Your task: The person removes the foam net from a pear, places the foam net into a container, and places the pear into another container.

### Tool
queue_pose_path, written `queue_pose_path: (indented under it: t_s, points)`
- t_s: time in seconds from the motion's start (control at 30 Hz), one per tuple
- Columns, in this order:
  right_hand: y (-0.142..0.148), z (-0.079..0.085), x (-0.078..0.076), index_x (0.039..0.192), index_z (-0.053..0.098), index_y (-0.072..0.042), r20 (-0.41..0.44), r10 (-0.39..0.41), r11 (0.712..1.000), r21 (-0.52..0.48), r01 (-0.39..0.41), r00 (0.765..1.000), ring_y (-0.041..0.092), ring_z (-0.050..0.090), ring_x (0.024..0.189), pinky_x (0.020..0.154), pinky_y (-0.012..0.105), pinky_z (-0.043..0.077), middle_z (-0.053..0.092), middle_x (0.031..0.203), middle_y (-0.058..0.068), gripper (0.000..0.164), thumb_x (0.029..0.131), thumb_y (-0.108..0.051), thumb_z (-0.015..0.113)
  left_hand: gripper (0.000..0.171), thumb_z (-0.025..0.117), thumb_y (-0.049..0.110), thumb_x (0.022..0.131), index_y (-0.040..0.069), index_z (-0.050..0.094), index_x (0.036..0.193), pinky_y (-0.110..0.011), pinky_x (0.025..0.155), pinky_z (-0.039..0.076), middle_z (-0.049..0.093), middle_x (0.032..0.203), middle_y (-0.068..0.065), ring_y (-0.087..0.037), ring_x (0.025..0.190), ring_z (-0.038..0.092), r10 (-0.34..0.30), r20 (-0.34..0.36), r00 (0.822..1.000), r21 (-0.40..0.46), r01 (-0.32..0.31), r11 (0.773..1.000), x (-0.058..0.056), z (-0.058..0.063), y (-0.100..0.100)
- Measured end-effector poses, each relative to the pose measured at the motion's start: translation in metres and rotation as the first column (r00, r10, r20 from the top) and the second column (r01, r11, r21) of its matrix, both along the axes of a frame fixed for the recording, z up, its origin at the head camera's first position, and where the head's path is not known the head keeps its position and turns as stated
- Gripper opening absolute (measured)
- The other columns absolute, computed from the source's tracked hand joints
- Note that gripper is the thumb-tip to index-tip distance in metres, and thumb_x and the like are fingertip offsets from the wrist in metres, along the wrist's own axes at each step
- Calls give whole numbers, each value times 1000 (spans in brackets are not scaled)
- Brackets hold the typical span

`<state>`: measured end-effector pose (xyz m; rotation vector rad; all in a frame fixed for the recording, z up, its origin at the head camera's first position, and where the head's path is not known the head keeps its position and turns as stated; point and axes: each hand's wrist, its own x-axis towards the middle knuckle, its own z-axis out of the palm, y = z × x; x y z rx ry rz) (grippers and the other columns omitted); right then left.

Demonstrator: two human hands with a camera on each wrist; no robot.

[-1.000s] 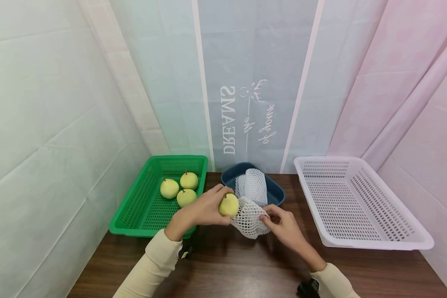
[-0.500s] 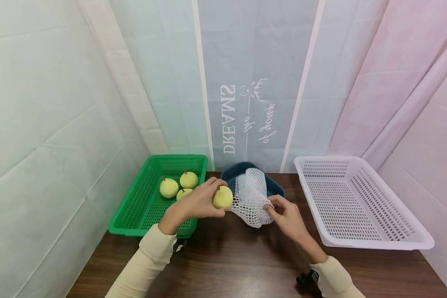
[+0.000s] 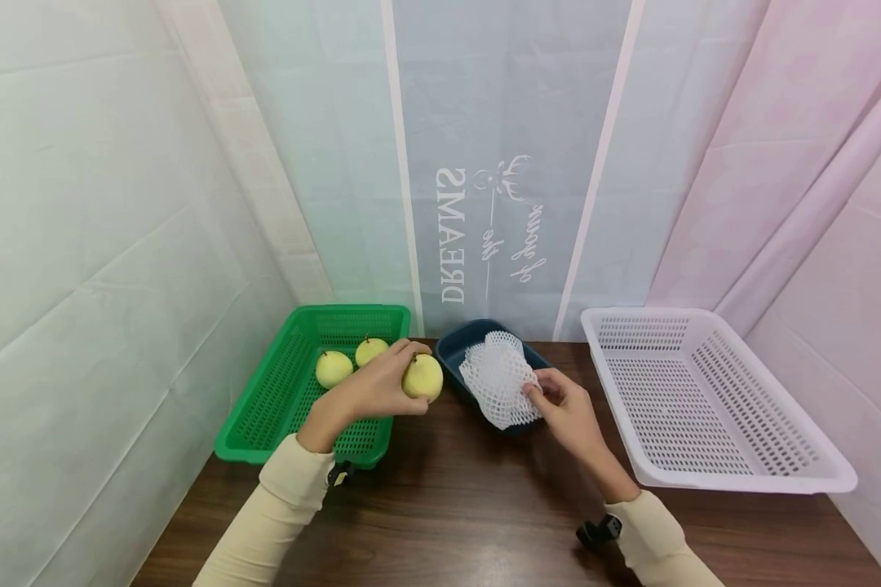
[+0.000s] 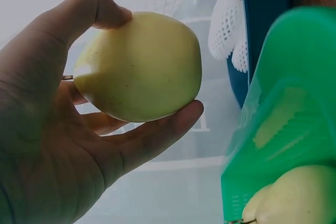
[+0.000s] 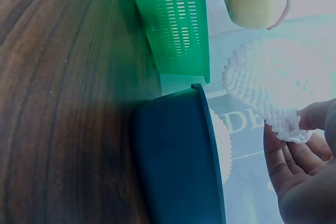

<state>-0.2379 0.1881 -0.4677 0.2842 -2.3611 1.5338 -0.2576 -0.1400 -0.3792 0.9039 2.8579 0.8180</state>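
My left hand [image 3: 370, 390] grips a yellow-green pear [image 3: 422, 377] between thumb and fingers, raised beside the green basket's right edge. In the left wrist view, the pear's [image 4: 139, 66] stem points toward the palm. A white foam net sleeve [image 3: 501, 395] hangs from my right hand [image 3: 568, 416], pinched at one end between thumb and fingers. The net sleeve [image 5: 262, 82] appears spread out and apart from the pear in the right wrist view. Behind it stands the dark blue tray [image 3: 451, 349], partly covered by the net and holding more white foam nets [image 5: 223, 145].
At left, a green basket [image 3: 229, 444] holds pears [image 3: 334, 370], partly hidden by my left arm. A white plastic basket [image 3: 734, 481] stands at right. Everything rests on a dark wooden table [image 3: 455, 505], with a printed cloth [image 3: 506, 98] behind.
The left hand has moved left with its pear, away from the foam net toward the green basket. The right hand has shifted slightly, still pinching the net, which now overlaps the tray.
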Motion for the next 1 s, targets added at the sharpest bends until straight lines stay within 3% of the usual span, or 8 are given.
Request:
queue_pose_path:
  t_s: [0.37,0.73,1.0]
  points:
    - [-6,4,-16,116,74,-3,42,-29,1000,-8,29,999,-1,67,92,82,11,52,81,107,16,19,103,-17,73,72,79,32,83,10,54,147,-37,84,53,58,134,-8,-21,104,57,63,7,998,-2,-63,998,-6,1,-17]
    - [-10,5,-31,125,70,-2,110,-11,1000,-19,13,994,15,68,88,74,18,51,80,110,19,27,105,-20,71,72,77,31,87,10,51,150,-37,82,55,56,140,-11,-22,105,59,94,40,995,10,-94,996,-12,3,-36]
    - [-7,5,-40,128,67,1,127,-17,1000,27,14,992,24,71,99,77,17,52,78,116,22,30,106,-19,69,73,77,33,88,11,49,152,-40,81,57,56,143,-13,-25,108,61,145,52,988,7,-146,989,-15,1,-52]
